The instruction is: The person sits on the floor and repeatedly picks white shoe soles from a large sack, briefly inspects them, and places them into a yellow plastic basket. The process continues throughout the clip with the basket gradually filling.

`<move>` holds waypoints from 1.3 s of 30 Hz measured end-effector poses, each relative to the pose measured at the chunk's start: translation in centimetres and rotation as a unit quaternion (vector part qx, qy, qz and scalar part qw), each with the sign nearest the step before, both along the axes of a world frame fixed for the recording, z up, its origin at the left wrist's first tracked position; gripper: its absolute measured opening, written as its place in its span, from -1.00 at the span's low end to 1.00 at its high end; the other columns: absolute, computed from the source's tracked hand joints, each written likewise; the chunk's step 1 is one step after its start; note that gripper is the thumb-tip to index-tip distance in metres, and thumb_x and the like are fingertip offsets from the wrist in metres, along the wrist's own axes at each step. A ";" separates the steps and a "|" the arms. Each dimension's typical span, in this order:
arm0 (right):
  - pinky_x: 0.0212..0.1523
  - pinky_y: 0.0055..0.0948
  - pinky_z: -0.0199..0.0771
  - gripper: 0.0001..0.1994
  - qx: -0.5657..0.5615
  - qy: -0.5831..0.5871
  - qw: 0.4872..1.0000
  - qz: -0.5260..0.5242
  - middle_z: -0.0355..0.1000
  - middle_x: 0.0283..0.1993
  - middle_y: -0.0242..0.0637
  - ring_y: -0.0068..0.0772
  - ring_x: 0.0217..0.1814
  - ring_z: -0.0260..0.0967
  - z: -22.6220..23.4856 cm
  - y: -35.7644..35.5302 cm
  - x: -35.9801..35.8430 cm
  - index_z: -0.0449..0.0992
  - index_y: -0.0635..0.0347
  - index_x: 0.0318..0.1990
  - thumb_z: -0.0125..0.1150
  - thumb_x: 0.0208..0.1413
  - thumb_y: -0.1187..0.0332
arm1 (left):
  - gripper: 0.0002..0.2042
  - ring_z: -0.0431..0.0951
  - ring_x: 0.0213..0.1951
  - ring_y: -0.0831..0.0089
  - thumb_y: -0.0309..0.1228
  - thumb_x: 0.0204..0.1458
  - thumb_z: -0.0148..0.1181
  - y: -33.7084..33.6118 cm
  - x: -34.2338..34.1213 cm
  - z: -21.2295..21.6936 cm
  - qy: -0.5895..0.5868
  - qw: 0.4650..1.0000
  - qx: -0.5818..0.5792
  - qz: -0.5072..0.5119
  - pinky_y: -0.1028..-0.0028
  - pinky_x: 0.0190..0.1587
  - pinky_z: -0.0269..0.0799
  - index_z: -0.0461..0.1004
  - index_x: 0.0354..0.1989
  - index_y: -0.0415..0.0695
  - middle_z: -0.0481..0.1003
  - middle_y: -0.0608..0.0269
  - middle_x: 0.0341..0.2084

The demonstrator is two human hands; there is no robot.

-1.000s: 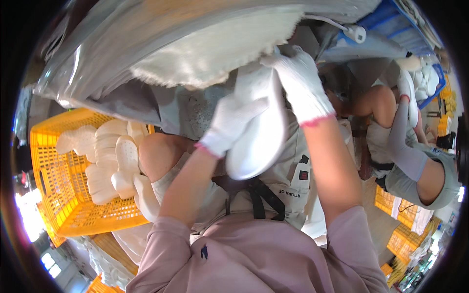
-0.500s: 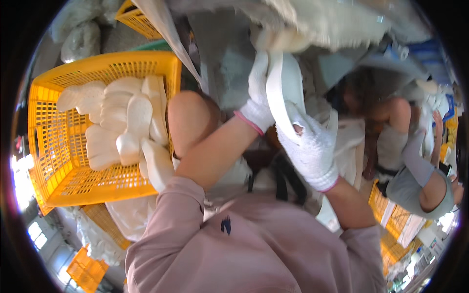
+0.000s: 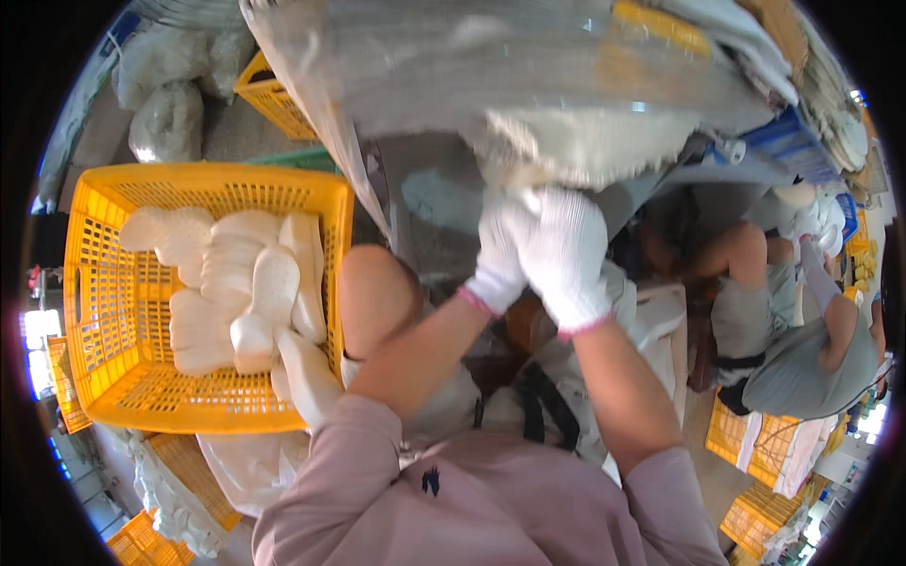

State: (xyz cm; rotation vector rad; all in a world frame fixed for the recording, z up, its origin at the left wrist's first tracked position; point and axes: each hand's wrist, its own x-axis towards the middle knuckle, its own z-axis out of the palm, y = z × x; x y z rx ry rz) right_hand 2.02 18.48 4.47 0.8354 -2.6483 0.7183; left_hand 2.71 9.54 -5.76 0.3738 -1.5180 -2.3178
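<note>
Both gloved hands, the left hand (image 3: 498,259) and right hand (image 3: 563,255), are now being pressed together against the white fibrous pad (image 3: 576,146). The white sole, visible half a second ago, is being hidden; finger closure cannot be told. More soles are lying in the yellow crate (image 3: 104,377).

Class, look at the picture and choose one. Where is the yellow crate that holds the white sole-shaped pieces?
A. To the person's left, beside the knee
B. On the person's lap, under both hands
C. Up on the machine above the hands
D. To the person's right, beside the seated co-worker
A: the yellow crate with the white pieces sits at the person's left, next to the bare knee.
</note>
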 end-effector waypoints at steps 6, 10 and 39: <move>0.29 -0.17 0.50 -0.24 -0.071 -0.312 0.936 0.145 0.50 0.30 0.07 0.06 0.31 0.50 2.1 3.5 2.6 0.41 0.22 0.41 0.45 0.02 0.17 | -0.29 0.64 0.02 0.01 0.27 0.32 -0.07 -1.7 -1.8 -1.3 -0.058 0.835 0.513 -0.189 0.07 0.17 0.55 0.45 0.25 -0.17 0.60 -0.08 0.01; -0.01 -0.26 0.62 -0.59 -0.163 -0.538 0.820 0.112 0.63 -0.11 -0.14 -0.22 -0.10 0.63 2.6 0.9 -0.5 0.57 0.26 0.11 0.35 0.17 0.24 | -0.18 0.63 -0.02 -0.08 0.39 0.24 -0.11 -2.5 -4.3 -0.4 0.085 0.805 0.575 -0.119 -0.04 0.14 0.54 0.46 0.25 -0.18 0.59 -0.11 -0.02; -0.24 -0.13 0.68 -0.60 -0.060 -0.075 0.995 0.003 0.66 -0.28 -0.05 0.00 -0.28 0.66 1.0 0.8 1.5 0.68 0.12 -0.10 0.54 -0.05 0.12 | -0.39 0.67 -0.10 -0.17 0.03 0.39 -0.20 -2.8 -1.5 -0.7 -0.060 0.985 0.124 -0.108 -0.09 0.04 0.65 0.43 0.18 -0.36 0.62 -0.17 -0.03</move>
